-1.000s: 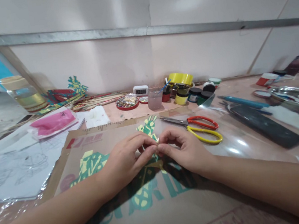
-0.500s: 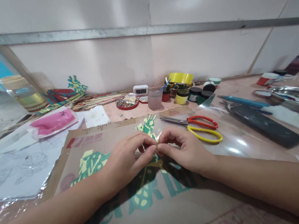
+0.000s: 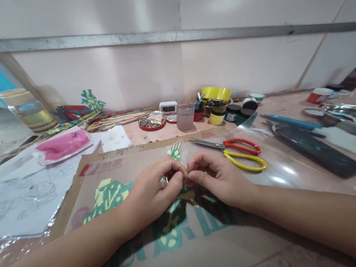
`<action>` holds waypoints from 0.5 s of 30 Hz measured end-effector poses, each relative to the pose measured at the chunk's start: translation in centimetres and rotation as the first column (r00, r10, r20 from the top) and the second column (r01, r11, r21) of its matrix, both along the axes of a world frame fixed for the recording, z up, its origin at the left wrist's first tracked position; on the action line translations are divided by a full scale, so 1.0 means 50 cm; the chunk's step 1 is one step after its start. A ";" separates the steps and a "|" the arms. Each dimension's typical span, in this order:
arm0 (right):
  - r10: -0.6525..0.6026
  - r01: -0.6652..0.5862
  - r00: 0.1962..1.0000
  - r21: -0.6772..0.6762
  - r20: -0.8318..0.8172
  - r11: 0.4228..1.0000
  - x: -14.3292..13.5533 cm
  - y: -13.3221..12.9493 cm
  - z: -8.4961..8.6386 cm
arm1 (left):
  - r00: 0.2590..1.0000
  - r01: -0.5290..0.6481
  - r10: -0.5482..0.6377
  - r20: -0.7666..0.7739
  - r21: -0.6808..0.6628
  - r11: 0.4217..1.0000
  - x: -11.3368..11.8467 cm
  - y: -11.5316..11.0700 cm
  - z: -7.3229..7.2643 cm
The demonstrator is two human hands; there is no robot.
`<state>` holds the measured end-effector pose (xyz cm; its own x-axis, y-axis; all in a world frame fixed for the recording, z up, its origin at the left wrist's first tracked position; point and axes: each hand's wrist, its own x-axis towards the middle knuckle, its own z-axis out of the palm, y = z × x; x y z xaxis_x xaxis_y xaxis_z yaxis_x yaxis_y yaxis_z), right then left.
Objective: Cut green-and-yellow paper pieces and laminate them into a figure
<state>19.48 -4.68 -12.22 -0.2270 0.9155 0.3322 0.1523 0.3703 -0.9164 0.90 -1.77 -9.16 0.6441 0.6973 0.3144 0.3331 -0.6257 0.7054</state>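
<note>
Two-handed, pinching the green-and-yellow cut-out (image 3: pixel 174 153) at the fingertips, left hand (image 3: pixel 158 191) and right hand (image 3: pixel 224 178) almost meeting, thumbs pressing toward curled forefingers in a small, nearly closed grip; exact contact being hidden. Pointing the cut-out's pronged end away from the body, toward the wall (image 3: pixel 143 74), long axis running roughly fore-and-aft between the hands. Showing green with pale yellow patches, slender at the far end, the middle being covered by fingers. Holding it over the cardboard (image 3: pixel 61 220), left of the scissors (image 3: pixel 222 146).
</note>
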 end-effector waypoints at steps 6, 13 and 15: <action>-0.004 0.004 1.000 -0.010 -0.027 1.000 0.001 -0.002 -0.003 | 0.998 0.025 -0.024 0.052 -0.013 1.000 -0.003 -0.002 0.007; 0.002 -0.002 1.000 0.008 -0.007 1.000 0.002 0.000 0.002 | 0.997 0.021 -0.015 0.070 -0.079 0.997 0.000 0.001 0.005; -0.009 0.009 1.000 0.014 0.006 1.000 0.002 0.000 0.002 | 0.998 0.012 -0.008 0.070 -0.070 0.997 0.001 0.001 0.005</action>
<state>19.59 -4.67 -12.10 -0.2204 0.9128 0.3437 0.1613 0.3816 -0.9101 0.94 -1.73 -8.90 0.6296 0.7130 0.3087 0.2759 -0.5766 0.7691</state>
